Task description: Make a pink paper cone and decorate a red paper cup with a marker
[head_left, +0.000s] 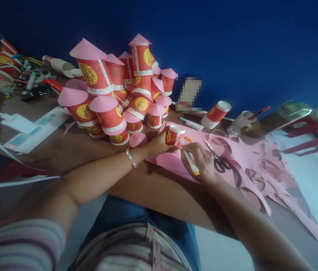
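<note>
My left hand (159, 145) is wrapped round a red paper cup (172, 136) with a yellow emblem and a white rim. Closed on a white marker or glue pen with an orange end (190, 162), my right hand (202, 160) holds its tip by the cup's right side. Pink paper sheets (172, 162) lie under both hands. Just right of my right hand are scissors (218, 158) with dark handles. A loose pink paper disc (138, 140) rests left of the cup.
Many red cups with pink cone tops (102, 109) are stacked at the back left. A white power strip (37, 130) lies left. Cut pink paper scraps (260, 165) spread right. Another red cup (218, 113) and a metallic container (283, 116) stand at the back right.
</note>
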Tool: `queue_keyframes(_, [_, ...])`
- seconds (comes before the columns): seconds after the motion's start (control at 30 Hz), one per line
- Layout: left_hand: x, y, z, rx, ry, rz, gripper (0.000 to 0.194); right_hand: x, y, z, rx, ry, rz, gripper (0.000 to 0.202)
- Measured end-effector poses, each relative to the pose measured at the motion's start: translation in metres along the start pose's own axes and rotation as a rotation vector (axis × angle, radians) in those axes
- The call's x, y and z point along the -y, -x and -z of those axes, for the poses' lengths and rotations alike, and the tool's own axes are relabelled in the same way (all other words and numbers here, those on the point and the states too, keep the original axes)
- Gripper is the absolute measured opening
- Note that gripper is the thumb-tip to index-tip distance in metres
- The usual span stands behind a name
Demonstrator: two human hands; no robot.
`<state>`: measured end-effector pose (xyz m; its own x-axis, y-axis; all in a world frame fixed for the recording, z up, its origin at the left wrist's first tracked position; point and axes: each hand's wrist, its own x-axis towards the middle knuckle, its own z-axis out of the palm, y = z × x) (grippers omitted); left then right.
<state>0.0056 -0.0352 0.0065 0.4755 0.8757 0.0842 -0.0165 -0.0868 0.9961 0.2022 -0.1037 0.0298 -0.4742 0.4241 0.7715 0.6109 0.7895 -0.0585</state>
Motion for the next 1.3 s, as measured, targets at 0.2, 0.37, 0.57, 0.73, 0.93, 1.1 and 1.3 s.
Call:
queue_keyframes(0.2, [-0.001,0.0,0.001,0.018,0.002,0.012,0.08,0.0,0.0,-0.001,0.012,0.006,0.0,0.036])
queue_keyframes(0.37, [-0.002,0.001,-0.001,-0.011,0.02,0.025,0.08,0.001,0.0,0.0,0.03,0.007,-0.006,0.035])
queue_keyframes(0.57, [-0.002,0.001,-0.004,-0.067,0.006,0.024,0.071,0.004,0.001,0.002,0.067,0.005,-0.005,0.025])
queue_keyframes(0.73, [-0.005,0.003,-0.005,-0.074,-0.016,0.031,0.056,0.006,0.002,0.0,0.055,0.03,-0.008,0.023])
queue_keyframes(0.93, [-0.011,0.004,-0.005,-0.064,-0.035,0.052,0.049,0.007,0.002,-0.001,0.041,0.04,-0.007,0.022])
queue_keyframes(1.1, [-0.009,0.004,-0.004,-0.067,0.087,0.075,0.056,0.004,0.002,0.002,0.037,0.03,0.016,0.022])
queue_keyframes(1.3, [-0.002,0.001,-0.001,0.097,0.43,0.111,0.054,-0.011,0.011,-0.004,-0.02,0.0,-0.158,0.027])
